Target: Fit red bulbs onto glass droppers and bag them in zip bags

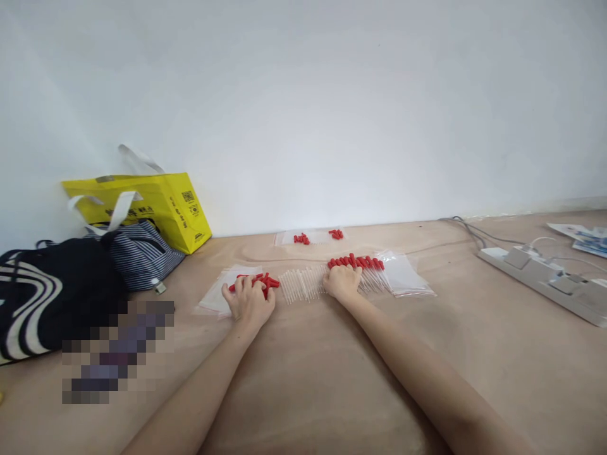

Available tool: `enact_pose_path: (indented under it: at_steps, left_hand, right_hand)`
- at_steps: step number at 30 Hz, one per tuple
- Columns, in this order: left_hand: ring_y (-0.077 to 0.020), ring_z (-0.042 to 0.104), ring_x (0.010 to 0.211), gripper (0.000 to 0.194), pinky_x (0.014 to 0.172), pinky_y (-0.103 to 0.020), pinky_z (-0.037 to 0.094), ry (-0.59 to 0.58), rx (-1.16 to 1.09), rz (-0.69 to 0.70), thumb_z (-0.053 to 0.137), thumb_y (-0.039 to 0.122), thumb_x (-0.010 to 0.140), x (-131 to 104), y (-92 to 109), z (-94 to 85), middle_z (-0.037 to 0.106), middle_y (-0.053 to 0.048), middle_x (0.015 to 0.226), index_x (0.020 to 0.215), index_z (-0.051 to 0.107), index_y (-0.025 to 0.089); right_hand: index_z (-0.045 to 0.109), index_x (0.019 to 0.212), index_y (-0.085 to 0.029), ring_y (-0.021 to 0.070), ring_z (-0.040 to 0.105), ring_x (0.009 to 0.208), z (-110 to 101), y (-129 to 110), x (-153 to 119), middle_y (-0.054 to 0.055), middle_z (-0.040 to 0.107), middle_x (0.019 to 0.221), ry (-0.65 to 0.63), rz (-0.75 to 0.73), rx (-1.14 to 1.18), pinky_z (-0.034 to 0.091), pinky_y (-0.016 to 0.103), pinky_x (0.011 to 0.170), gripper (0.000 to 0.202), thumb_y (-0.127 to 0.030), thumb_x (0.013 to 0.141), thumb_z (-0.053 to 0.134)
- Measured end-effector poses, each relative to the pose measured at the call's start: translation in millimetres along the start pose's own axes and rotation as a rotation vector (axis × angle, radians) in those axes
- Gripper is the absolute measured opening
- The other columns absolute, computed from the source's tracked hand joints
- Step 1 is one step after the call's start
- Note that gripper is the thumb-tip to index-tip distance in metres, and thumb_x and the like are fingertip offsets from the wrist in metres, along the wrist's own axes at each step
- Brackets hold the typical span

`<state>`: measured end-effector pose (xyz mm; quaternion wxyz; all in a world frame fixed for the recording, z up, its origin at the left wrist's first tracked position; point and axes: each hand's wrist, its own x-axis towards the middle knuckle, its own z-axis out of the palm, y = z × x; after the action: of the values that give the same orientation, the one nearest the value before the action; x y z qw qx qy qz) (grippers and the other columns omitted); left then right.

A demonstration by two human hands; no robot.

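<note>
Several red rubber caps (269, 282) lie in a loose pile on clear plastic bags (213, 297). Over this pile rests my left hand (250, 302), its fingers bent and somewhat apart, touching the caps. Thin clear tubes (301, 284) lie side by side in a row between my two hands. At the row's right part, my right hand (342, 281) is closed, fingertips down among the tubes; what it pinches is hidden. Beyond it, red caps (374, 263) sit at the far ends of tubes, making capped droppers.
More clear bags (408, 275) lie to the right. Near the wall, another bag (284, 238) has two small groups of red caps (301, 239). A power strip (545, 278) with cables stands at right. A yellow bag (190, 215), striped pouch (142, 253) and black bag (71, 284) fill the left.
</note>
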<state>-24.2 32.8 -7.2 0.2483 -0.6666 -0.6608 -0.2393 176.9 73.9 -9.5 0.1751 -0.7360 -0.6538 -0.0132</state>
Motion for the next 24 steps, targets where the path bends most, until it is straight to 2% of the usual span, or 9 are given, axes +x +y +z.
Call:
enact_pose_path:
  at_steps: [5, 8, 12, 14, 15, 19, 22, 24]
  left_hand:
    - [-0.0282, 0.049, 0.095, 0.013, 0.088, -0.055, 0.022, 0.04, -0.115, -0.017, 0.049, 0.025, 0.07, 0.0, 2.4, -11.8, 0.062, -0.008, 0.094, 0.067, 0.061, 0.02]
    - [-0.0247, 0.05, 0.095, 0.01, 0.091, -0.048, 0.026, 0.047, -0.3, 0.174, 0.049, 0.022, 0.071, -5.5, 10.8, -24.4, 0.063, -0.005, 0.09, 0.068, 0.059, 0.02]
    - [-0.0206, 0.051, 0.094, 0.008, 0.095, -0.044, 0.025, -0.106, -0.501, 0.481, 0.049, 0.019, 0.07, -19.2, 25.5, -34.8, 0.064, -0.003, 0.088, 0.07, 0.057, 0.021]
    - [-0.0198, 0.051, 0.094, 0.009, 0.095, -0.044, 0.025, -0.191, -0.545, 0.562, 0.049, 0.018, 0.07, -25.1, 30.4, -35.0, 0.063, -0.002, 0.089, 0.072, 0.057, 0.021]
    - [-0.0197, 0.051, 0.094, 0.01, 0.095, -0.044, 0.025, -0.22, -0.556, 0.58, 0.049, 0.018, 0.07, -27.2, 31.7, -34.2, 0.063, -0.002, 0.09, 0.073, 0.057, 0.021]
    - [-0.0199, 0.051, 0.097, 0.014, 0.095, -0.045, 0.024, -0.263, -0.568, 0.586, 0.048, 0.021, 0.074, -30.4, 31.1, -28.8, 0.063, -0.003, 0.094, 0.082, 0.06, 0.022]
    - [-0.0216, 0.049, 0.103, 0.021, 0.095, -0.046, 0.024, -0.28, -0.548, 0.599, 0.049, 0.028, 0.078, -30.8, 30.2, -24.9, 0.062, -0.004, 0.104, 0.095, 0.059, 0.024]
    - [-0.0226, 0.048, 0.106, 0.021, 0.094, -0.048, 0.024, -0.285, -0.525, 0.591, 0.049, 0.03, 0.079, -31.1, 31.8, -22.9, 0.06, -0.004, 0.108, 0.096, 0.06, 0.025]
  right_hand:
    - [0.066, 0.073, -0.01, 0.0278, 0.054, 0.081, 2.2, -1.5, -1.1, 0.019, 0.064, 0.081, 0.019, -0.025, 0.012, 0.024, 0.042, 0.075, 0.029, -0.027, 0.078, 0.042]
    - [0.063, 0.079, -0.007, 0.0289, 0.052, 0.084, -1.2, -0.4, -4.4, 0.02, 0.062, 0.085, 0.059, -0.062, 0.025, 0.025, 0.041, 0.075, 0.03, -0.026, 0.081, 0.04]
    - [0.057, 0.088, -0.009, 0.0259, 0.05, 0.089, -8.0, 11.7, -16.3, 0.017, 0.06, 0.09, 0.107, -0.158, 0.056, 0.028, 0.036, 0.074, 0.027, -0.026, 0.085, 0.036]
    - [0.054, 0.087, -0.012, 0.0215, 0.05, 0.085, -9.2, 24.6, -27.4, 0.012, 0.059, 0.088, 0.113, -0.268, 0.1, 0.029, 0.032, 0.073, 0.022, -0.025, 0.086, 0.036]
    - [0.052, 0.085, -0.012, 0.0197, 0.05, 0.082, -9.2, 32.3, -34.1, 0.01, 0.059, 0.086, 0.124, -0.378, 0.156, 0.03, 0.031, 0.073, 0.02, -0.022, 0.086, 0.035]
    - [0.05, 0.082, -0.014, 0.0157, 0.048, 0.071, -9.1, 61.8, -61.8, 0.006, 0.057, 0.079, 0.115, -0.726, 0.338, 0.031, 0.029, 0.071, 0.019, -0.016, 0.087, 0.032]
    - [0.05, 0.098, -0.014, 0.0155, 0.048, 0.074, -11.7, 71.1, -75.4, 0.006, 0.057, 0.084, 0.135, -0.829, 0.362, 0.03, 0.03, 0.073, 0.02, -0.014, 0.087, 0.033]
    - [0.051, 0.103, -0.015, 0.0155, 0.048, 0.075, -13.4, 70.1, -79.4, 0.007, 0.057, 0.084, 0.149, -0.852, 0.342, 0.03, 0.03, 0.074, 0.023, -0.014, 0.086, 0.035]
